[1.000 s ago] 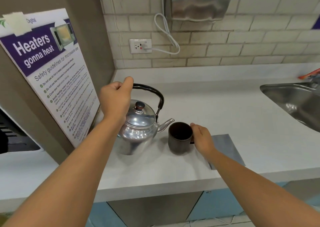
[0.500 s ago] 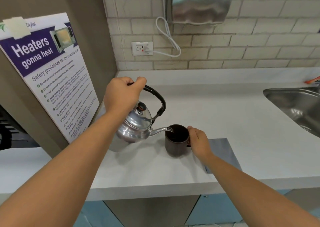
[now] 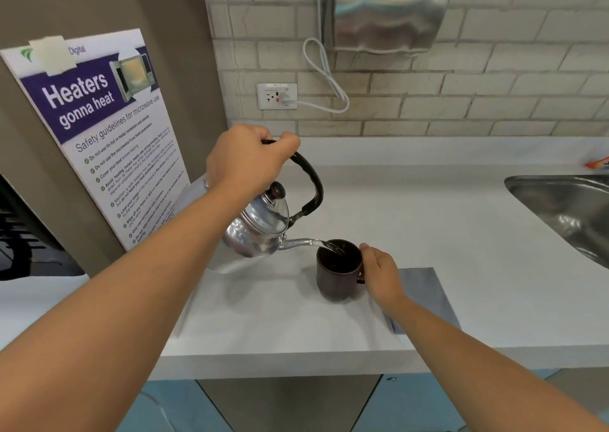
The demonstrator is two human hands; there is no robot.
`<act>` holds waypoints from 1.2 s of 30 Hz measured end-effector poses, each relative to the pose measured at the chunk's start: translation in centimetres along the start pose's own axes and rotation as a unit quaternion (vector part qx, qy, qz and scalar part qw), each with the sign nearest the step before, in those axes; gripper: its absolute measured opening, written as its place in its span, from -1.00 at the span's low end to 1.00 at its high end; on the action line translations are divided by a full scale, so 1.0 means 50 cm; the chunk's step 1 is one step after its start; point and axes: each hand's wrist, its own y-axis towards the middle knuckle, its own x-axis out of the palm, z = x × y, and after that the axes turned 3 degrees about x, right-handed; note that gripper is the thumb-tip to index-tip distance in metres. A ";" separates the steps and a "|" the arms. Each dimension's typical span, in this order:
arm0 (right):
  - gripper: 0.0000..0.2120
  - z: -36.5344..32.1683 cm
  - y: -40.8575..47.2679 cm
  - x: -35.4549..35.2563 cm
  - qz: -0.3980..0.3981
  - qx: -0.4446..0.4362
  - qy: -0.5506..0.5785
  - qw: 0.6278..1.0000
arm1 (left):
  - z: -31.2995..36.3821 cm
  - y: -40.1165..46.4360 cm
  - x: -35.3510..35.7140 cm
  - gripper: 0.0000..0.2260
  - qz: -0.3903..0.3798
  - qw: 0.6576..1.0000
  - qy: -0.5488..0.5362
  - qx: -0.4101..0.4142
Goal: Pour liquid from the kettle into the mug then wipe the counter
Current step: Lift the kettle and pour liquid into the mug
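Note:
A shiny metal kettle (image 3: 260, 230) with a black handle hangs tilted above the white counter (image 3: 428, 220). My left hand (image 3: 245, 161) is closed around the top of its handle. The spout reaches over the rim of a dark brown mug (image 3: 336, 275), and clear liquid streams from it into the mug. The mug stands upright on the counter. My right hand (image 3: 379, 273) grips the mug at its handle side. A grey cloth (image 3: 428, 295) lies flat on the counter just right of the mug, partly under my right forearm.
A steel sink (image 3: 566, 207) is set into the counter at the right. A poster (image 3: 99, 128) leans on the left wall. A hand dryer (image 3: 385, 9) and a wall outlet (image 3: 276, 95) with a white cable sit on the tiled back wall.
My left hand lifted the kettle off the counter and tipped it further toward the mug. Liquid now flows from the spout. My right hand stayed on the mug.

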 end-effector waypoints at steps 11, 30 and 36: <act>-0.61 -0.003 -0.002 -0.003 0.004 -0.003 -0.013 1.000 | 0.021 0.005 -0.003 -0.65 -0.005 0.999 0.051 0.015; -0.59 0.004 0.004 -0.002 0.000 0.002 -0.005 1.000 | 0.018 0.012 0.001 -0.64 0.001 0.997 0.072 0.033; -0.59 -0.001 -0.003 -0.001 0.008 0.002 -0.005 1.000 | -0.006 0.002 0.008 -0.63 0.001 0.999 0.035 0.011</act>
